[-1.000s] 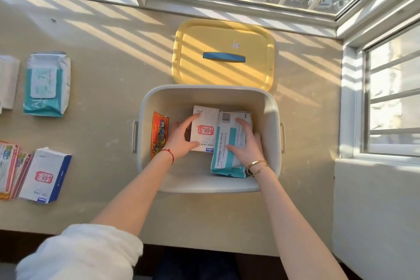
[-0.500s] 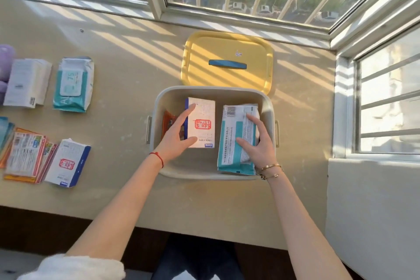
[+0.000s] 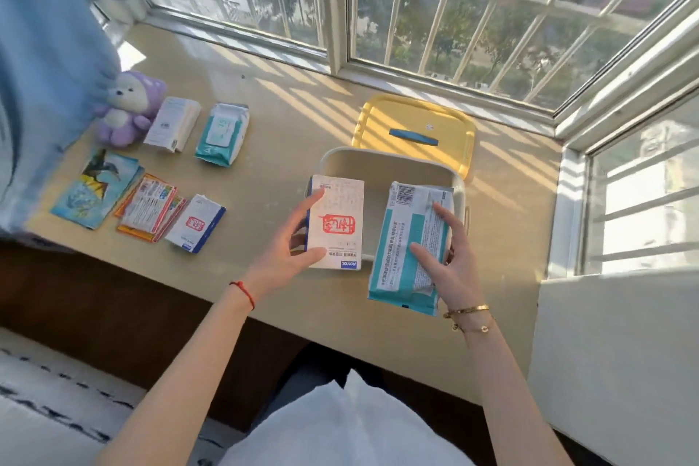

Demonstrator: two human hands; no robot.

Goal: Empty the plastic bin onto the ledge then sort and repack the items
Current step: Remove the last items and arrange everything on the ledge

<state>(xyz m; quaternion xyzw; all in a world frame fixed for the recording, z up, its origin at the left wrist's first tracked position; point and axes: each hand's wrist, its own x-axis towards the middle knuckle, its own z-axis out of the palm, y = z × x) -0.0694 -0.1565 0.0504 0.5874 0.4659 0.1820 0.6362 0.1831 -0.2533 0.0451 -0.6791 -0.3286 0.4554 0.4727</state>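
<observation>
Your left hand (image 3: 293, 238) pinches a white box (image 3: 336, 221) with a red stamp mark, thumb on its near face and fingers along its left edge. Your right hand (image 3: 448, 252) grips a teal and white wipes pack (image 3: 406, 250), fingers spread over its top and thumb pressed on the front. Both items sit above the near side of the plastic bin (image 3: 382, 163), and they hide most of its inside, so you cannot tell what lies at the bottom. The bin stands on the ledge (image 3: 302, 125), and its yellow lid (image 3: 416, 125) with a blue handle lies flat just behind it, touching or nearly touching the far rim.

To your left, well apart from the bin, the sorted things lie in two loose rows. Nearest the bin is a second white box (image 3: 194, 223) with a blue side, and just beside it a stack of orange-edged sachets (image 3: 149, 208), then a fan of picture cards (image 3: 96, 187). Behind these lie another wipes pack (image 3: 223, 134), a white carton (image 3: 174, 123), and a purple plush toy (image 3: 126, 110) sitting upright. A blue curtain (image 3: 45, 68) hangs over the far left of the ledge and covers part of the cards' corner. The barred window (image 3: 454, 11) runs behind everything.
</observation>
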